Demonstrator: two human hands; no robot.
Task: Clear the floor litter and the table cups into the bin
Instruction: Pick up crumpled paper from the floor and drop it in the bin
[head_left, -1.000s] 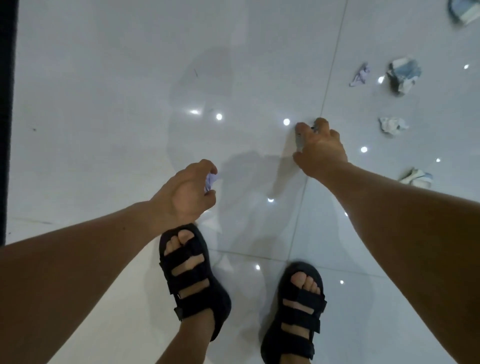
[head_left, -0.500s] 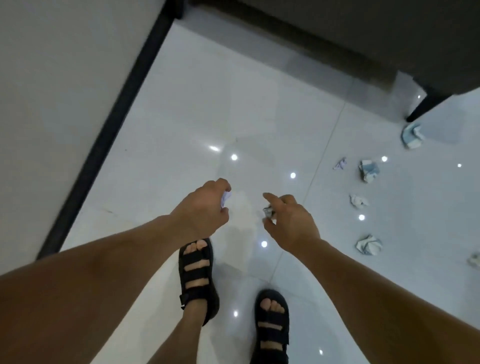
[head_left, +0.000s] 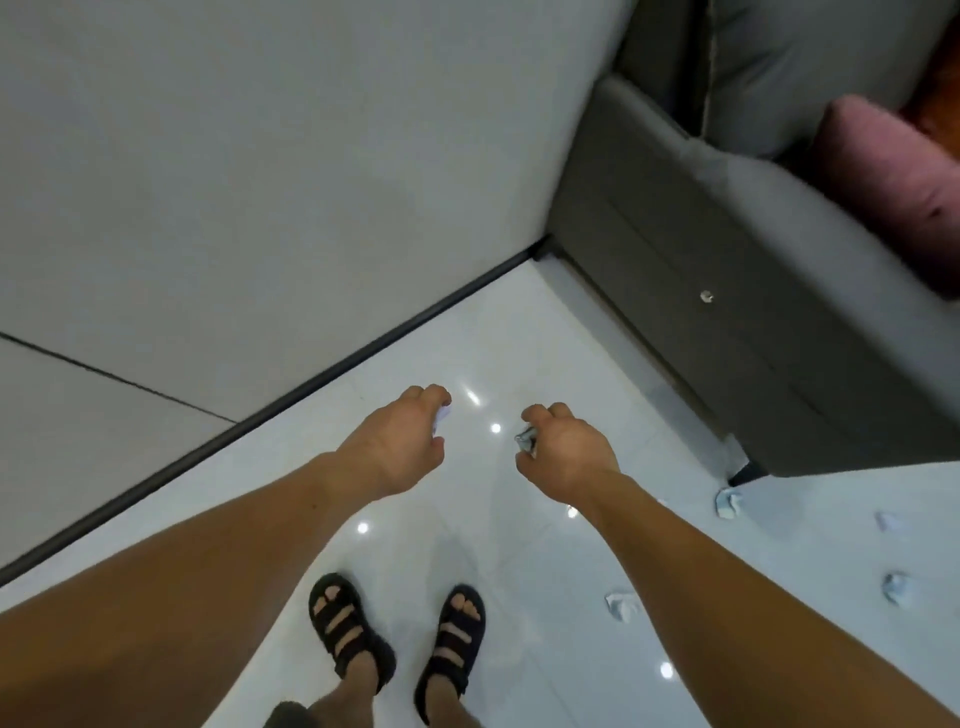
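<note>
1. Over the glossy white floor (head_left: 519, 332), close to the corner where the wall (head_left: 260, 156) meets the grey sofa (head_left: 727, 312), I have both hands held out ahead of the sandals (head_left: 343, 623), level with each other and apart.
2. My left hand (head_left: 402, 441) is curled round a pale paper scrap (head_left: 443, 415); only its edge peeps out between fingers and thumb.
3. My right hand (head_left: 566, 452) grips a grey crumpled wad (head_left: 525, 440), which shows on the thumb side of the fist.
4. Uncollected litter lies on the floor, all of it to the right of both hands: a first paper wad (head_left: 729, 503) just beside the sofa leg (head_left: 745, 472), a second paper wad (head_left: 892, 521) and a third paper wad (head_left: 898, 588) further right, and a fourth paper wad (head_left: 622, 605) back towards my feet, beside the right forearm.
5. That makes the right hand the nearer one for every piece; the left would have to cross over.
6. These wads look roundish, with no long axis I can pick out, so I judge the approach angle matters little.
7. Neither the bin nor the cups are in view, so I cannot tell which way to carry. With both hands loaded, I judge a trip to the bin comes before more picking.
</note>
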